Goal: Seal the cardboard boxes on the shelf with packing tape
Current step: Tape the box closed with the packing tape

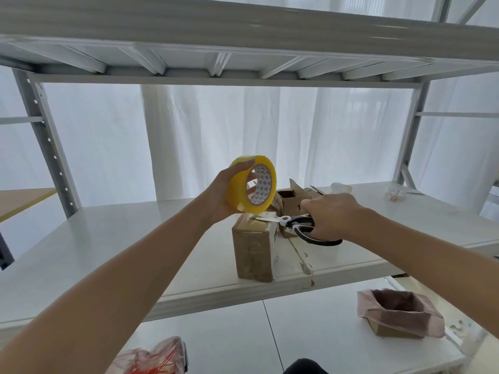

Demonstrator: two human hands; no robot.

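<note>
Our left hand (218, 195) grips the tape (252, 184) above the box (253, 247); our right (332, 214) grips scissors (299, 225) there.

The left forearm (135, 265) and right forearm (421, 238) were bare along their whole visible length, slender and smooth. The left hand (218, 195) and right hand (332, 214) were bare as well. A dark rounded patch (305, 367), possibly clothing, showed at the bottom edge.

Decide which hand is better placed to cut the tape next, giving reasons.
Right. The right hand grips the scissors, blades over the closed cardboard box; the left hand holds the tape roll.
</note>
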